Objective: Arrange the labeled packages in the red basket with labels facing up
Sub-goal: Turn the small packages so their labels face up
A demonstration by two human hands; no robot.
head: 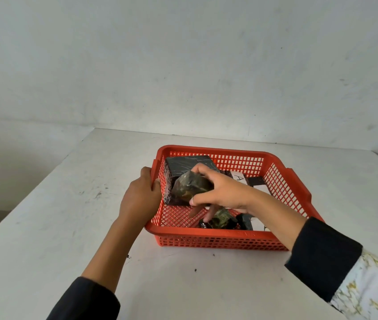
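Observation:
A red lattice basket (285, 181) stands on the white table. My left hand (140, 195) grips its left rim. My right hand (220, 190) holds a small dark shiny-wrapped package (189, 185) above the basket's left half; no label shows on it. A large black package (187, 163) leans in the far left corner. Behind my right hand a white label with the letter A (239, 177) faces up on a package. Near the front wall lie a small greenish package (221, 219) and a black package with a white label (251, 224), partly hidden by my forearm.
The white table (72, 204) runs to a white wall behind. Its left edge falls away at the far left. Small dark specks (195, 270) dot the surface in front of the basket.

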